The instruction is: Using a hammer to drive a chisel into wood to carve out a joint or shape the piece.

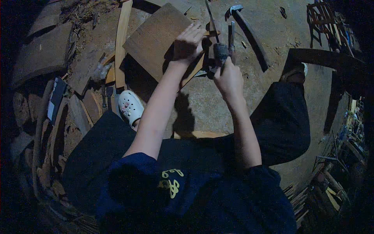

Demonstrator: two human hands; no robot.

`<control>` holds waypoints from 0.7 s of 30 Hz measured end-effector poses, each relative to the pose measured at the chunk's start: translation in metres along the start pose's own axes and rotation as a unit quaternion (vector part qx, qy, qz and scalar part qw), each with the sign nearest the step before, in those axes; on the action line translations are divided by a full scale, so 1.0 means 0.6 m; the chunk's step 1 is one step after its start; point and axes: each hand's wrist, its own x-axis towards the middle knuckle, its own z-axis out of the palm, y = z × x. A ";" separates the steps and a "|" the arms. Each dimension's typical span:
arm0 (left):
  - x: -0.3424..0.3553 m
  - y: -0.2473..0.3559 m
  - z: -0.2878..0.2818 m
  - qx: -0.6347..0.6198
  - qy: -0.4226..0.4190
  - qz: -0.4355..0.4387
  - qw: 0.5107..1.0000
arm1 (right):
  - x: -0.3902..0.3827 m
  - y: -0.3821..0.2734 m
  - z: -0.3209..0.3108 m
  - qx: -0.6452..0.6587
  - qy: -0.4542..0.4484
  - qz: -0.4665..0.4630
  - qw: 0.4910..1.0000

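I work in what looks like a makeshift woodworking shop: on the dirt-strewn floor (206,107), a claw hammer (249,33) lies right of my flat wooden board (156,39), a plank (121,46) just left of it, scrap wood (79,113) farther left.

On the floor (206,101), a square wooden board (152,41) lies ahead of the person, a long plank (122,46) just left of it. The left grip (189,43) is at the board's right edge. Right of that, the right grip (229,76) surrounds the handle of a bladed tool (220,50). Farther right lies a claw hammer (249,35). A clog (130,107) sits beside the plank's near end.
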 end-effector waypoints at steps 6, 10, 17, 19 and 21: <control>-0.009 -0.015 -0.002 0.001 -0.002 0.001 1.000 | -0.032 0.013 0.005 0.006 -0.030 0.013 0.999; -0.006 -0.003 0.003 -0.002 -0.006 -0.012 1.000 | 0.005 0.009 0.012 0.019 -0.005 0.005 1.000; 0.000 -0.004 -0.006 -0.005 -0.009 -0.013 1.000 | -0.031 0.034 0.013 0.048 -0.015 0.000 0.999; 0.002 -0.002 -0.004 0.000 0.005 -0.002 1.000 | 0.000 0.023 0.018 0.038 0.002 -0.014 0.999; 0.000 0.003 0.003 0.013 0.004 0.012 1.000 | -0.002 0.029 0.020 0.028 0.020 -0.027 0.999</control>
